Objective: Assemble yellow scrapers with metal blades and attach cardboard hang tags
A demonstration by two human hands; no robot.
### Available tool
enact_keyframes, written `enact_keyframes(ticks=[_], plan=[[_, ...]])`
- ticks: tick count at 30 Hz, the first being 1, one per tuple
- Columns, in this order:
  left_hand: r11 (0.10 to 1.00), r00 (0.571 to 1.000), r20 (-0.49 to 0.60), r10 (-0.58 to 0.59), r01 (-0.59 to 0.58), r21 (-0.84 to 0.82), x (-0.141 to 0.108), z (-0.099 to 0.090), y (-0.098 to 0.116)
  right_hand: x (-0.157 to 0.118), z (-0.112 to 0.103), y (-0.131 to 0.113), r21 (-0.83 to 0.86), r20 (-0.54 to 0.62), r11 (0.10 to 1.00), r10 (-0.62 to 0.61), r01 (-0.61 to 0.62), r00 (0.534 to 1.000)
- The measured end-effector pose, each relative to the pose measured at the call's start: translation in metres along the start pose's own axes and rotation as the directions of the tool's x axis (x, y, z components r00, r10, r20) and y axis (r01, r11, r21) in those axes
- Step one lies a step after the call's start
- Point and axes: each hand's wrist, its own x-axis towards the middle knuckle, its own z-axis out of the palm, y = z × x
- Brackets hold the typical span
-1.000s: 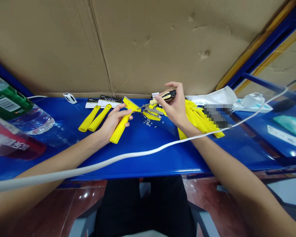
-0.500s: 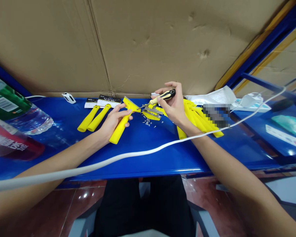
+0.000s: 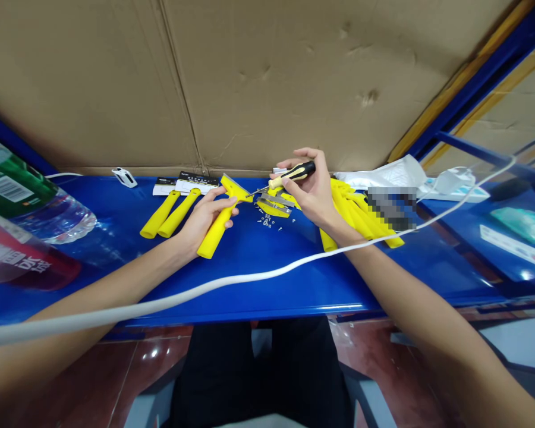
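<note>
While the left grip closes on a yellow scraper, the right grip pinches a yellow-and-black screwdriver.

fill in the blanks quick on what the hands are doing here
The left hand holds a yellow plastic scraper by its ____.
The right hand holds a steel-tipped ____ with a black-and-yellow grip.
Exactly ____ loose yellow plastic grips lie on the blue tabletop beyond the left hand.

Missing words: grip; screwdriver; two.
</note>
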Motion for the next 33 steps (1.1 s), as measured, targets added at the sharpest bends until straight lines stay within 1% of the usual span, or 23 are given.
enact_keyframes(ticks=[5,7,12,14,17,19,21,24,26,29,33], plan=[[1.000,1.000,0.004,-0.002,0.002,-0.008,-0.001,0.000,0.000,0.001,-0.003,0.002,-0.117,-0.076,0.993,-0.012,0.003,0.997],[1.000,1.000,-0.004,-0.001,0.001,0.001,-0.001,0.001,0.000,0.002,-0.005,0.004,-0.115,-0.087,0.993,-0.015,0.005,0.996],[1.000,1.000,0.004,0.008,-0.008,-0.007,0.001,-0.001,-0.001,0.001,-0.003,0.006,-0.003,0.009,1.000,-0.010,0.010,1.000],[1.000,1.000,0.012,0.014,-0.014,-0.008,0.001,-0.002,-0.001,0.000,-0.001,0.003,-0.017,0.002,1.000,0.000,0.000,1.000],[1.000,1.000,0.014,0.007,-0.007,-0.009,0.001,-0.002,0.000,0.000,0.001,-0.001,-0.077,-0.050,0.997,0.002,-0.006,0.999],[1.000,1.000,0.012,-0.001,0.001,-0.009,0.001,-0.002,0.000,0.001,0.000,-0.003,-0.108,-0.061,0.994,0.000,-0.007,0.998],[1.000,1.000,0.014,-0.002,0.002,-0.008,0.000,-0.001,0.001,0.001,0.000,-0.004,-0.080,-0.041,0.997,0.004,-0.008,0.999],[1.000,1.000,0.017,0.001,-0.001,-0.012,0.000,-0.001,0.001,0.001,-0.002,-0.005,0.005,0.029,1.000,0.029,-0.029,0.999],[1.000,1.000,0.016,0.002,-0.001,-0.019,0.001,-0.001,0.001,0.000,-0.003,-0.005,0.005,0.050,0.999,0.044,-0.044,0.998],[1.000,1.000,0.011,0.001,-0.001,-0.027,0.002,-0.002,0.001,0.000,-0.005,-0.004,-0.026,0.036,0.998,0.057,-0.056,0.998],[1.000,1.000,0.016,0.000,0.000,-0.030,0.003,-0.004,0.000,0.002,-0.007,-0.003,-0.020,0.029,0.996,0.084,-0.084,0.996]])
